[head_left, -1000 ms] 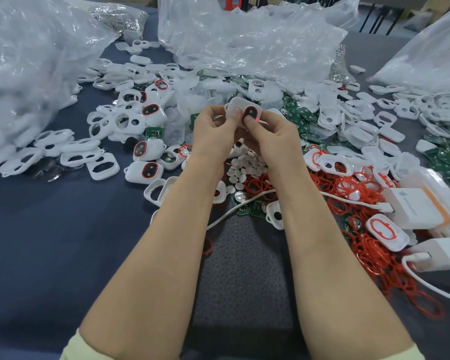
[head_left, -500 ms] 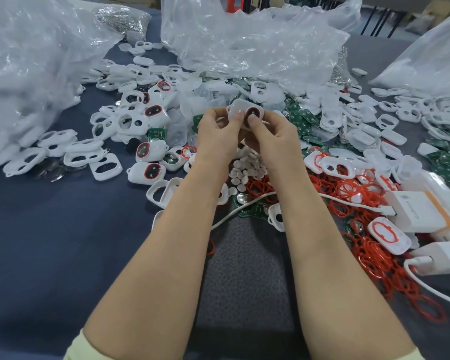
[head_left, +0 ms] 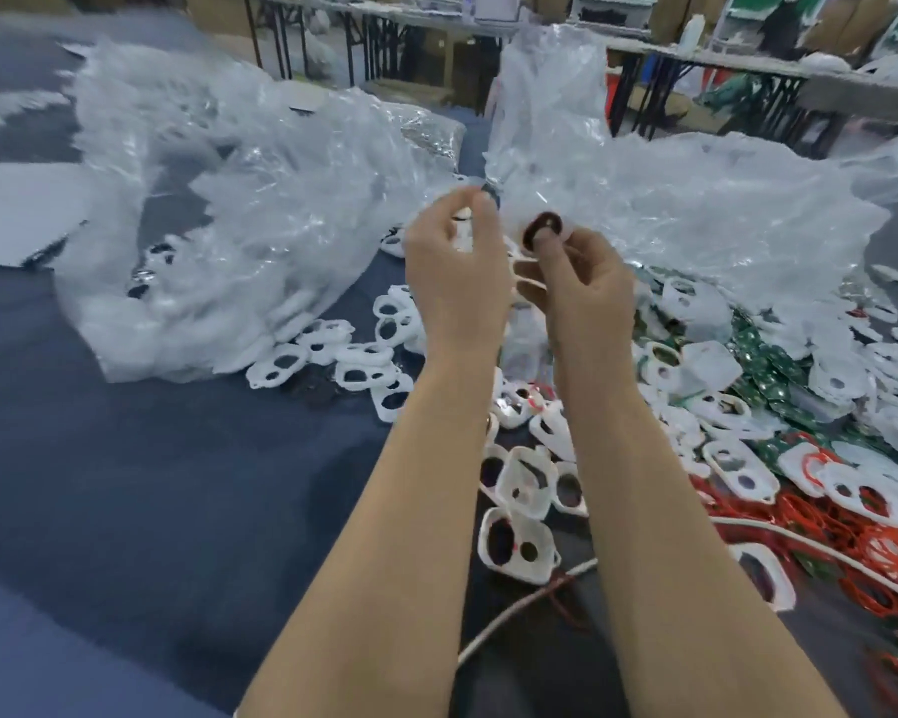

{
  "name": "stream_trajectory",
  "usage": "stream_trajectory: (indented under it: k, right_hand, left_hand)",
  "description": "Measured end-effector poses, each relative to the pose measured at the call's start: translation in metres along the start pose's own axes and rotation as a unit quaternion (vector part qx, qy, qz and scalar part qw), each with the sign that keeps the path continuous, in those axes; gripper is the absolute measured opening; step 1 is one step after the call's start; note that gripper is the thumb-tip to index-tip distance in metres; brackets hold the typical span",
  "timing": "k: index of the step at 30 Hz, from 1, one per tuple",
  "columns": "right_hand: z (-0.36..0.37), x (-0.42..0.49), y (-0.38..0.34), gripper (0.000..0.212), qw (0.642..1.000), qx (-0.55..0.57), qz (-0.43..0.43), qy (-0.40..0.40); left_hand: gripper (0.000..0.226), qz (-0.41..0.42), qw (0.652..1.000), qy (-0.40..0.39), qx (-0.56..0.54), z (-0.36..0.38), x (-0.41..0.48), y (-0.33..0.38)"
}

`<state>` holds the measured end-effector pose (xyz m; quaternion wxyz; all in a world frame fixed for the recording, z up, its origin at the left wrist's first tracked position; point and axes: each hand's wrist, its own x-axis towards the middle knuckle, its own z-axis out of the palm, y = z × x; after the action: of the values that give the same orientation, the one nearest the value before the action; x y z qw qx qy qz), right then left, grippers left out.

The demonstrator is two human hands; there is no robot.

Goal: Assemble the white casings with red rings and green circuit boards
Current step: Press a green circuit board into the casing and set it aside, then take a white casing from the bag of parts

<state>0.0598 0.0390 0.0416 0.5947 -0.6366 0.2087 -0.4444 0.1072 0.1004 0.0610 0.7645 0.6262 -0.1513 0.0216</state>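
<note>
Aloft, right hand (head_left: 586, 282) pinches a red-ringed white casing (head_left: 544, 223); left hand (head_left: 457, 272) curls (grip blurred, unclear).

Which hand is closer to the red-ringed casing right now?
Right. The right hand pinches the red-ringed casing at its fingertips; the left hand is raised beside it, to its left.

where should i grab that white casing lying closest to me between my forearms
Pinch the white casing by its left rim from above left, finger through its large oval opening, thumb outside. It lies flat; that edge meets bare cloth, while another casing crowds its far side and the white cable its near right.
</note>
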Motion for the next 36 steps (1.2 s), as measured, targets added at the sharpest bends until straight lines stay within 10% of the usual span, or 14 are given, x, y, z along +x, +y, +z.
stream_trajectory:
  k: [5,11,17,22,24,26,30,33,36]
  right_hand:
    - [0.101,0.015,-0.04,0.014,0.994,0.073,-0.062,-0.058]
    - [0.206,0.021,-0.033,0.01,0.959,-0.118,0.01,-0.259]
    - [0.21,0.02,0.027,0.016,0.925,-0.301,0.076,-0.218]
    - [0.181,0.017,0.038,0.031,0.804,-0.51,0.093,-0.291]
    - [0.165,0.016,0.029,0.029,0.803,-0.5,0.062,-0.318]
    - [0.145,0.018,0.017,0.025,0.891,-0.363,0.005,-0.274]
    - [0.088,0.028,-0.01,0.025,0.989,-0.139,-0.026,-0.034]
    - [0.05,0.035,-0.008,0.021,0.939,-0.344,-0.023,-0.006]
    - [0.033,0.026,0.008,0.02,0.835,-0.526,0.039,-0.159]
  left_hand:
    - [0.026,0.112,0.98,0.162,0.032,-0.06,0.049,0.016]
    - [0.028,-0.189,0.948,0.199,-0.162,-0.115,0.09,-0.007]
    - [0.03,-0.198,0.939,0.246,-0.133,-0.144,0.113,-0.027]
    - [0.027,-0.219,0.929,0.246,-0.169,-0.123,0.106,-0.026]
    - [0.022,-0.211,0.924,0.234,-0.215,-0.111,0.093,-0.02]
    - [0.014,-0.189,0.936,0.2,-0.221,-0.101,0.081,-0.018]
    - [0.012,-0.209,0.968,0.002,-0.137,-0.085,0.067,-0.016]
    - [0.015,-0.271,0.95,-0.155,-0.014,-0.071,0.051,-0.015]
    - [0.012,-0.268,0.951,-0.152,-0.016,-0.057,0.04,-0.021]
